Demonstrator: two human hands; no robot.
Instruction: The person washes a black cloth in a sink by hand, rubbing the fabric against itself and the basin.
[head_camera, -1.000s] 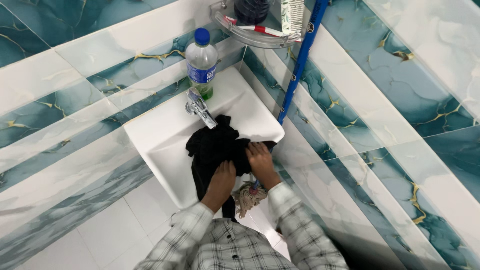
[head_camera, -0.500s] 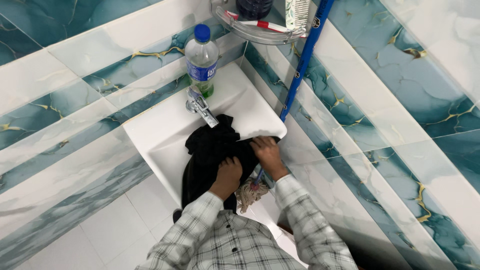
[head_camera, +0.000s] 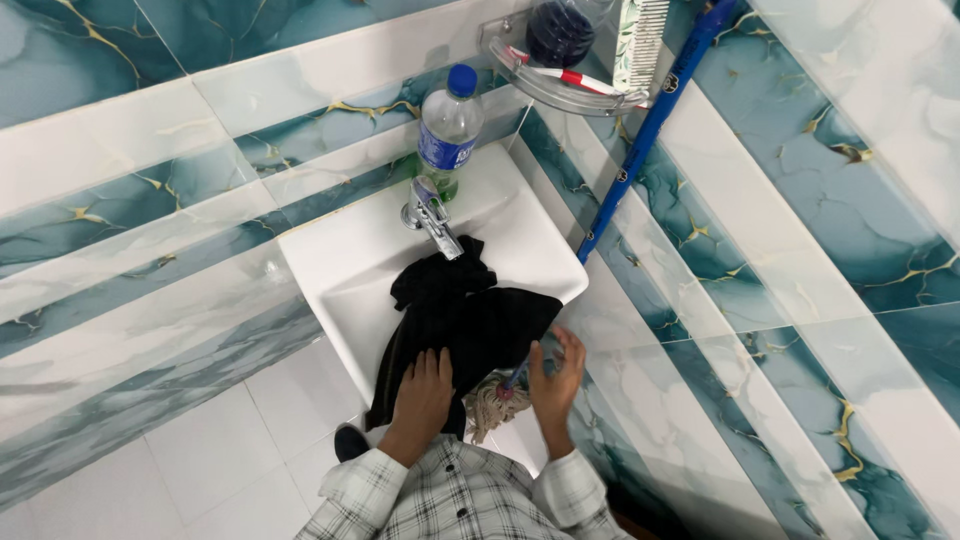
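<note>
Your left hand (head_camera: 422, 395) lies flat, fingers together, palm down on the black cloth (head_camera: 455, 325), which is draped over the front rim of the white wall-mounted sink (head_camera: 330, 260) and reaches up to the chrome tap (head_camera: 432, 215), with a clear plastic bottle (head_camera: 449, 128) with a blue cap standing just behind the tap. Your right hand (head_camera: 553, 375) is spread wide, fingers curved and gripping nothing, touching the cloth's right edge just beside the beige string mop head (head_camera: 492, 403). Further right, the blue mop handle (head_camera: 650, 125) leans against the tiled wall beside the corner shelf (head_camera: 560, 85).
</note>
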